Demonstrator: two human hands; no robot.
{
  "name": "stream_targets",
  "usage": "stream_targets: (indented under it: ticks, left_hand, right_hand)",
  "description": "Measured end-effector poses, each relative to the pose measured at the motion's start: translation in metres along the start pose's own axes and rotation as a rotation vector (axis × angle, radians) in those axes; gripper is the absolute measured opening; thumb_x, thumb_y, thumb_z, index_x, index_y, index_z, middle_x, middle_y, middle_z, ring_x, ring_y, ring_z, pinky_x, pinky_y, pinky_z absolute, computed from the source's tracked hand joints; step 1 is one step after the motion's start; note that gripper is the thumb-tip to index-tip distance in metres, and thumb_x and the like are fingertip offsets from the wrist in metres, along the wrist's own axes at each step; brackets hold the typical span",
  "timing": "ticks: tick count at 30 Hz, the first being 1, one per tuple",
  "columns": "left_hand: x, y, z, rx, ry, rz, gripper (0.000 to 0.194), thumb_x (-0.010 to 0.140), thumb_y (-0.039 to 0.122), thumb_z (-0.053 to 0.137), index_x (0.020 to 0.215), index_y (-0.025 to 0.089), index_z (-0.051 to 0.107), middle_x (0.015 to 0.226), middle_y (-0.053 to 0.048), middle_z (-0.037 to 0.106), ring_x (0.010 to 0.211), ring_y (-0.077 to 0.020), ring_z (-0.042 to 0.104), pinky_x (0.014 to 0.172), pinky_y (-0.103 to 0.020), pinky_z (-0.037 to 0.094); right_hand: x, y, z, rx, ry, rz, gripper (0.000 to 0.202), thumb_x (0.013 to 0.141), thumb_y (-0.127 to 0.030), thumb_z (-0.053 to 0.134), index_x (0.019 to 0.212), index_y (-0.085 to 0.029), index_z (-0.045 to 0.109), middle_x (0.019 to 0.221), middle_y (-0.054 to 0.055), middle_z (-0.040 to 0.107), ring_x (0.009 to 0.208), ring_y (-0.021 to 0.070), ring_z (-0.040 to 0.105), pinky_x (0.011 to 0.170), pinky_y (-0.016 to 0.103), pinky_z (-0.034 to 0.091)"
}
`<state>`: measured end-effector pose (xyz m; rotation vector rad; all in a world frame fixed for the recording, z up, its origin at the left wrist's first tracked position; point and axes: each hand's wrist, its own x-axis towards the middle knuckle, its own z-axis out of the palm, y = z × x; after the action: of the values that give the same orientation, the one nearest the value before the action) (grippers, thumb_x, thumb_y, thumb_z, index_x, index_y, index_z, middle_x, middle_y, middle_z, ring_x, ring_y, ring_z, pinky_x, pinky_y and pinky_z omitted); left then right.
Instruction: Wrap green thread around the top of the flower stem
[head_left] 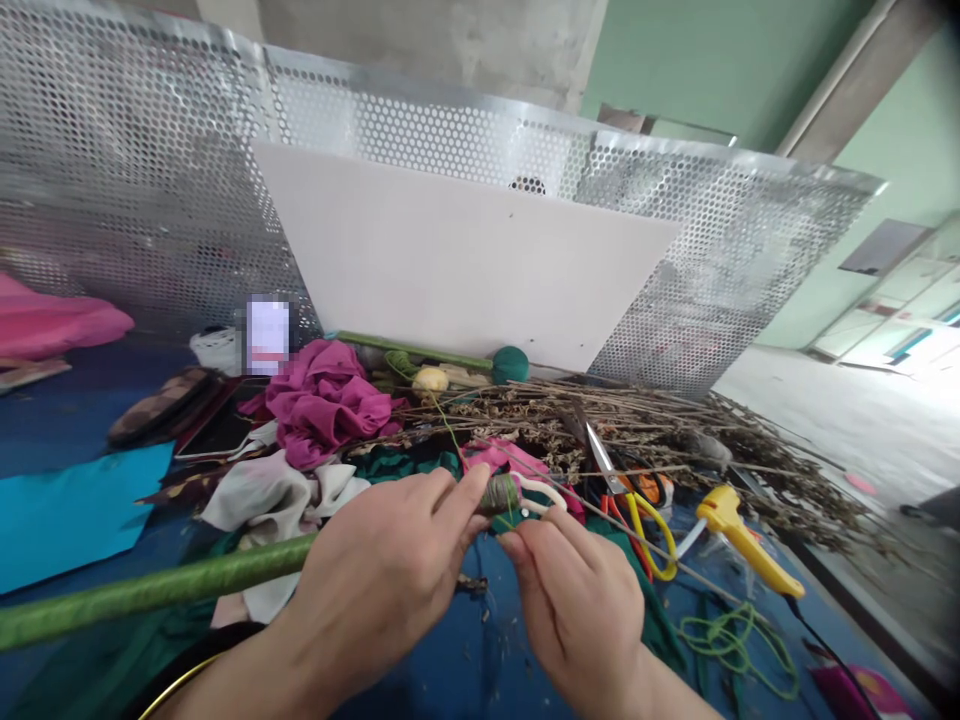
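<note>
My left hand (390, 545) is closed around a long green-wrapped stem (172, 590) that runs in from the left edge. Past my left fingertips shows an end wound with dull green thread (499, 494), and a white loop (547, 490) sticks out beyond it. Thumb and fingers of my right hand (581, 595) are pinched together on a thin green yarn (510, 522) beside that wound end. The yarn also rises from my left hand toward a pale yellow ball (430, 380) at the back.
Scissors (641, 520), a yellow glue gun (750, 540) and tangled green yarn (742, 640) lie right. Dried twigs (637, 420) spread behind my hands. Magenta cloth (322, 400), whitish cloth (262, 500) and blue paper (82, 510) lie left. A white board (465, 270) leans on perforated metal.
</note>
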<state>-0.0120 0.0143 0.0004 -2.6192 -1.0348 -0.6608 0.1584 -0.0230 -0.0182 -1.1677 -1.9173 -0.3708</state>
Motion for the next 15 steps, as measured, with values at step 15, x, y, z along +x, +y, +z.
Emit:
stream_targets:
  ticks: [15]
  left_hand:
    - [-0.0026, -0.0046, -0.0019, -0.104, 0.050, -0.064, 0.036, 0.100, 0.030, 0.033, 0.121, 0.013, 0.057, 0.081, -0.007, 0.068, 0.066, -0.0232, 0.066, 0.052, -0.033, 0.049]
  right_hand:
    - [-0.0043, 0.0003, 0.0047, 0.013, -0.001, 0.016, 0.042, 0.099, -0.020, 0.035, 0.060, -0.020, 0.050, 0.052, 0.000, 0.049, 0.044, 0.0123, 0.044, 0.046, 0.026, 0.029]
